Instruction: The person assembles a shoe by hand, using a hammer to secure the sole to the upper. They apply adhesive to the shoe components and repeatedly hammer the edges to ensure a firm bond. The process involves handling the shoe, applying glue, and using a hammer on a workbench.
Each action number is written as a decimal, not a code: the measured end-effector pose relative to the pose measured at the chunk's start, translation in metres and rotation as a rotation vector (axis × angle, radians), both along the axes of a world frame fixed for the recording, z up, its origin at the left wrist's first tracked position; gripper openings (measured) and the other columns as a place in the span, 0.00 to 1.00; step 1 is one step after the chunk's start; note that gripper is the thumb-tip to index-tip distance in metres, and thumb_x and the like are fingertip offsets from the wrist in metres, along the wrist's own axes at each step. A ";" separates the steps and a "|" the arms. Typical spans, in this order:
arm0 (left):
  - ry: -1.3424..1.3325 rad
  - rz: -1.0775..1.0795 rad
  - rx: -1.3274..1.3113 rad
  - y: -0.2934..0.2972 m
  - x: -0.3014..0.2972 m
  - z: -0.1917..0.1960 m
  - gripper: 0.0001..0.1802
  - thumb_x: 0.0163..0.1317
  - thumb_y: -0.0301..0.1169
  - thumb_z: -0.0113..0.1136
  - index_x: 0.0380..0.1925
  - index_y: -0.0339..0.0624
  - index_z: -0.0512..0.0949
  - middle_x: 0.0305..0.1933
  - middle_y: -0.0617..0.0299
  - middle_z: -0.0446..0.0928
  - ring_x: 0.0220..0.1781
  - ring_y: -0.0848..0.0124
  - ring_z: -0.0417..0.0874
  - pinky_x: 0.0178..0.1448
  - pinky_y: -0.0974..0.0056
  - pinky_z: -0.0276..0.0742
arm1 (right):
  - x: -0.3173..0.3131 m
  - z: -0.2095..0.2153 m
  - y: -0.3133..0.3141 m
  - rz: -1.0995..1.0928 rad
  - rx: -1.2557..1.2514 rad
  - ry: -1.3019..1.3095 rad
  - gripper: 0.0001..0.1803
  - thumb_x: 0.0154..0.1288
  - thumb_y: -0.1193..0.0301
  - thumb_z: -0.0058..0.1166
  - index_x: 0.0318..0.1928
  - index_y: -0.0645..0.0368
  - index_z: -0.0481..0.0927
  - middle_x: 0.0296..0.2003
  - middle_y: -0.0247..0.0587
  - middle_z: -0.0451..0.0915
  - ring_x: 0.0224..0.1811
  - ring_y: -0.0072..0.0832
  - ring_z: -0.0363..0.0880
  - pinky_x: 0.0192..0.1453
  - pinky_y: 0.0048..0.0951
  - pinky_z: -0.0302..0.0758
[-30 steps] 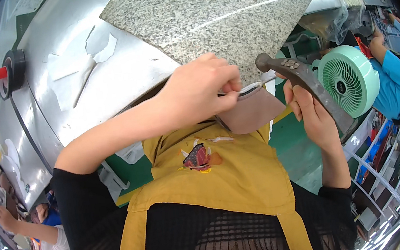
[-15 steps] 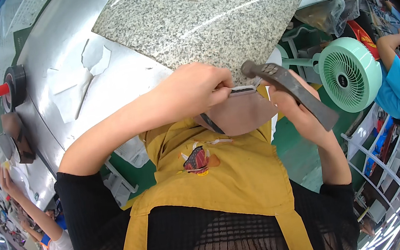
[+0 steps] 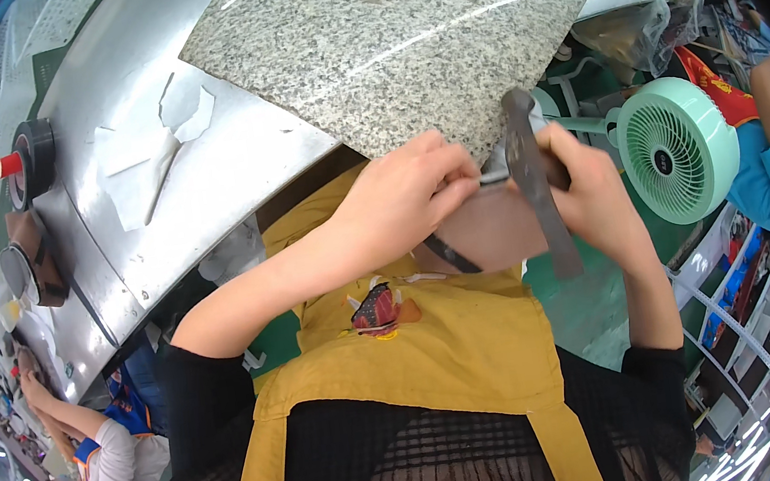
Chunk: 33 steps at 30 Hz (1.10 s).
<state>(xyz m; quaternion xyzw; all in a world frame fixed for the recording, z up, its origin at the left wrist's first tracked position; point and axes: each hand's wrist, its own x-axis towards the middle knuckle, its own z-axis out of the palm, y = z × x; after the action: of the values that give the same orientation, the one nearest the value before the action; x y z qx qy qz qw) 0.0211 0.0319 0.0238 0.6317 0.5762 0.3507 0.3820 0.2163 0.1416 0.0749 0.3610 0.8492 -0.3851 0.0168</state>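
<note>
Our left hand (image 3: 417,187) keeps a narrow grip on the upper edge of a mauve piece (image 3: 490,232), which lies before our yellow apron (image 3: 418,352), near the speckled stone slab (image 3: 400,46). Our right hand (image 3: 593,191) grips a dark hammer (image 3: 529,160), rounded end toward the slab; whether it also pinches the piece, we cannot tell.

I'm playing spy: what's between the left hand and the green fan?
In the head view, between the left hand and green fan are the brown piece, the hammer and the right hand.
</note>
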 end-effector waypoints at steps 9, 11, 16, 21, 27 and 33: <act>0.486 0.078 0.311 0.008 -0.009 -0.008 0.04 0.54 0.29 0.61 0.30 0.47 0.78 0.30 0.63 0.72 0.35 0.62 0.76 0.39 0.59 0.72 | 0.008 0.013 -0.003 -0.024 -0.183 0.267 0.13 0.63 0.76 0.54 0.48 0.64 0.73 0.36 0.45 0.76 0.32 0.36 0.75 0.40 0.27 0.72; 0.367 0.041 0.272 0.008 -0.014 -0.006 0.05 0.53 0.28 0.61 0.31 0.46 0.78 0.30 0.63 0.72 0.35 0.62 0.75 0.39 0.59 0.71 | 0.002 0.019 -0.012 -0.002 -0.205 0.206 0.13 0.64 0.76 0.53 0.48 0.64 0.73 0.36 0.46 0.77 0.33 0.38 0.77 0.40 0.27 0.73; 0.410 -0.025 0.349 0.004 -0.019 -0.012 0.09 0.50 0.26 0.60 0.33 0.42 0.78 0.31 0.64 0.72 0.34 0.65 0.74 0.36 0.62 0.72 | -0.002 0.020 -0.014 0.075 -0.060 0.167 0.14 0.64 0.75 0.53 0.50 0.62 0.73 0.37 0.50 0.78 0.39 0.46 0.80 0.41 0.33 0.75; 0.518 -0.089 0.497 0.001 -0.021 -0.013 0.14 0.44 0.26 0.58 0.35 0.41 0.77 0.33 0.64 0.71 0.34 0.67 0.74 0.35 0.64 0.73 | -0.006 0.028 -0.010 0.059 -0.031 0.214 0.17 0.61 0.75 0.54 0.52 0.60 0.72 0.38 0.49 0.79 0.39 0.45 0.80 0.40 0.33 0.76; 0.604 -0.115 0.592 0.001 -0.022 -0.018 0.14 0.43 0.28 0.57 0.34 0.42 0.76 0.33 0.66 0.71 0.36 0.69 0.74 0.38 0.66 0.70 | -0.014 0.023 -0.005 0.215 -0.023 0.145 0.18 0.60 0.76 0.52 0.52 0.62 0.70 0.35 0.47 0.77 0.33 0.42 0.78 0.35 0.33 0.75; 0.572 -0.035 0.569 0.004 -0.022 -0.015 0.14 0.43 0.28 0.60 0.34 0.44 0.77 0.33 0.67 0.72 0.40 0.68 0.74 0.49 0.61 0.67 | -0.019 0.012 -0.010 0.279 0.068 0.032 0.14 0.57 0.76 0.53 0.42 0.59 0.66 0.30 0.46 0.75 0.34 0.48 0.78 0.34 0.39 0.74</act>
<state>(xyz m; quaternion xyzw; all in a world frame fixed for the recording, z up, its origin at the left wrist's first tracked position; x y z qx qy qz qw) -0.0007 0.0356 0.0088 0.7940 0.5284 0.2997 0.0219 0.1969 0.1317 0.0866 0.2336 0.9039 -0.3555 0.0445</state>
